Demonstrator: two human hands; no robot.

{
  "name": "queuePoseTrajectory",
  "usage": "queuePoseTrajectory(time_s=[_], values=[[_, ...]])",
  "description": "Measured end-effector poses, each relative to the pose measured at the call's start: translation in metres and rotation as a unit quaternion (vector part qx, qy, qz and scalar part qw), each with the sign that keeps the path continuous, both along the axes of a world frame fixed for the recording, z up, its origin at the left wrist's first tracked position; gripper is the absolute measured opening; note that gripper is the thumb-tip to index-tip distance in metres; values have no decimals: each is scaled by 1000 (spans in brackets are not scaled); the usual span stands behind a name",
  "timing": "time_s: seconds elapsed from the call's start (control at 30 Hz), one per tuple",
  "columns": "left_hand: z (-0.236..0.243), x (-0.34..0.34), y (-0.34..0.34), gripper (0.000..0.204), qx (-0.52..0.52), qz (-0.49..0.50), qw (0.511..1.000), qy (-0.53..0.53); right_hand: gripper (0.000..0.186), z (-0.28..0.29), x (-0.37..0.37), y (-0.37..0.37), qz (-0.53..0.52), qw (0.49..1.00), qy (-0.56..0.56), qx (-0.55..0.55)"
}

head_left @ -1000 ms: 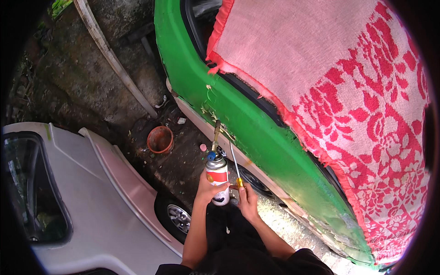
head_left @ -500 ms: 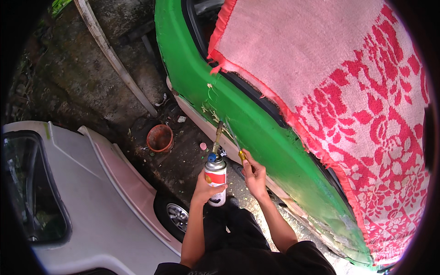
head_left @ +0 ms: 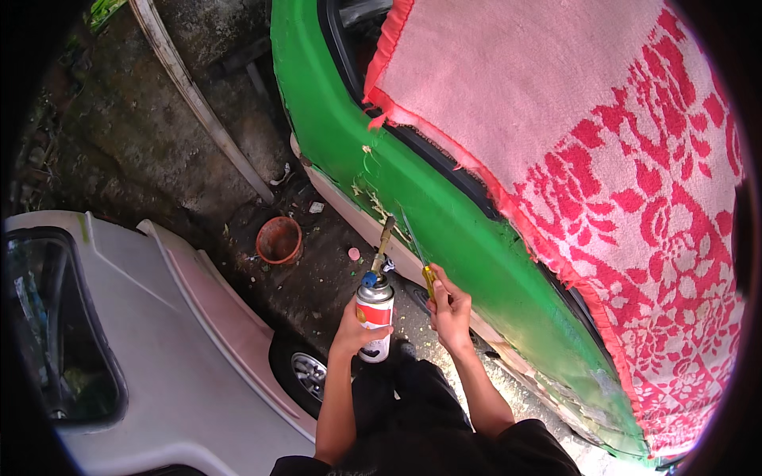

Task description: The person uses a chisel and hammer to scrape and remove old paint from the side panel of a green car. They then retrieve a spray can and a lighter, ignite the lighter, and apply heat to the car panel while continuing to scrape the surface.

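My left hand (head_left: 349, 332) is wrapped round a white and red gas canister with a blowtorch head (head_left: 376, 313). Its brass nozzle (head_left: 384, 241) points away from me, toward the lower side of the green car body (head_left: 452, 226). In my right hand (head_left: 451, 315) is a screwdriver (head_left: 429, 279) with a yellow handle. The screwdriver's long thin shaft reaches up to the green panel; whether its tip touches cannot be made out. Curled, peeled paint flakes (head_left: 378, 204) cling to the panel just beyond the nozzle. No flame is visible.
A pink and red flowered blanket (head_left: 508, 95) covers the green car's top. To the left stands a grey vehicle (head_left: 171, 349) with a wheel (head_left: 306, 373) near my legs. A terracotta pot (head_left: 279, 240) sits on the dirty ground, and a long curved strip (head_left: 194, 95) lies beyond.
My right hand has shifted a little right and toward me with the screwdriver, whose tip has moved right along the panel. The torch has moved slightly nearer me; the whole view has shifted slightly.
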State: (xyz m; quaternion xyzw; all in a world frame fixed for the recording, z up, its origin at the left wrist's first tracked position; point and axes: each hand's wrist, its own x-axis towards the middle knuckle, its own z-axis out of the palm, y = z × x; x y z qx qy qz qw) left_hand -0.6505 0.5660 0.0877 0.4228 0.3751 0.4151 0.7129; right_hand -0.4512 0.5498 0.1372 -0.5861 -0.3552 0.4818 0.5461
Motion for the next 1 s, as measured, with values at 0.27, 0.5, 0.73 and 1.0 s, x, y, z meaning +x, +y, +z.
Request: queuePoseTrajectory(time_s=[0.27, 0.5, 0.73, 1.0], values=[[3, -5, -3, 73, 9, -7, 1000, -17, 37, 7, -5, 4, -14, 999, -32, 4], [11, -7, -4, 67, 1, 11, 1000, -23, 35, -13, -11, 0, -30, 997, -62, 42], [10, -8, 0, 72, 14, 3, 1000, 3, 38, 3, -12, 10, 1, 999, 44, -21], [7, -13, -6, 70, 24, -14, 1000, 5, 26, 25, 7, -26, 65, 973, 204, -90]])
